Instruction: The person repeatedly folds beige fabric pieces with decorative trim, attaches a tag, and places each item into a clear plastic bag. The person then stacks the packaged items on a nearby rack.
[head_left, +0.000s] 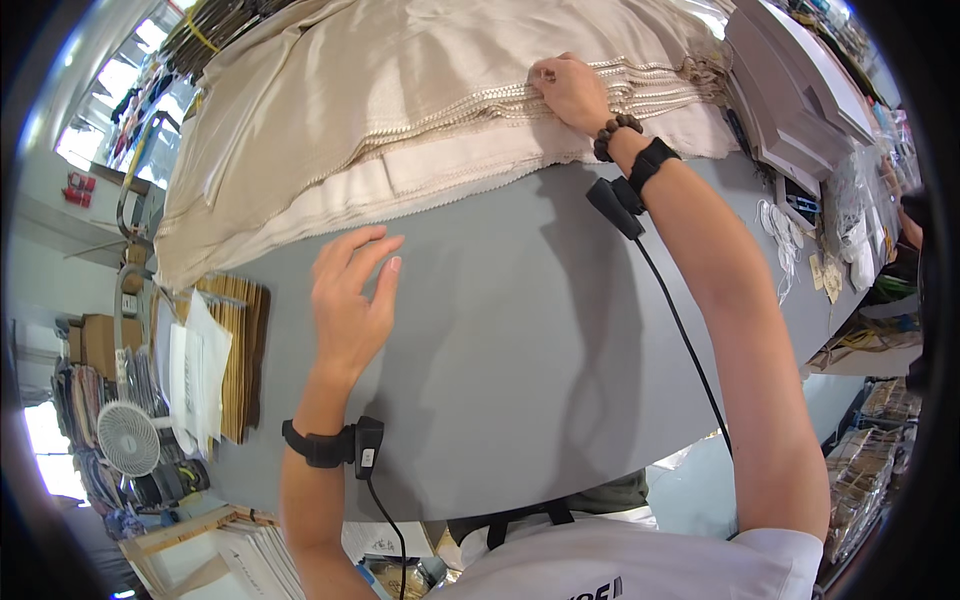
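A pile of beige satin cloth [300, 90] with rows of scalloped trim [470, 100] lies across the far side of a grey table [470, 380]. My right hand [572, 92] reaches over the trim, its fingers curled and pinched at the cloth's edge; the fingertips are partly hidden. Below the trim shows a paler cloth layer [450, 170] with a zigzag edge. My left hand [352, 300] hovers over the grey table just short of the cloth, fingers apart and holding nothing. Both wrists wear black straps with small cabled devices.
Brown and white paper envelopes [225, 360] stand stacked at the table's left edge, near a white fan [128, 438]. To the far right are large cardboard sheets [790, 90], white string tags [782, 235] and clear plastic bags [858, 220]. A wooden crate [215, 555] sits below at left.
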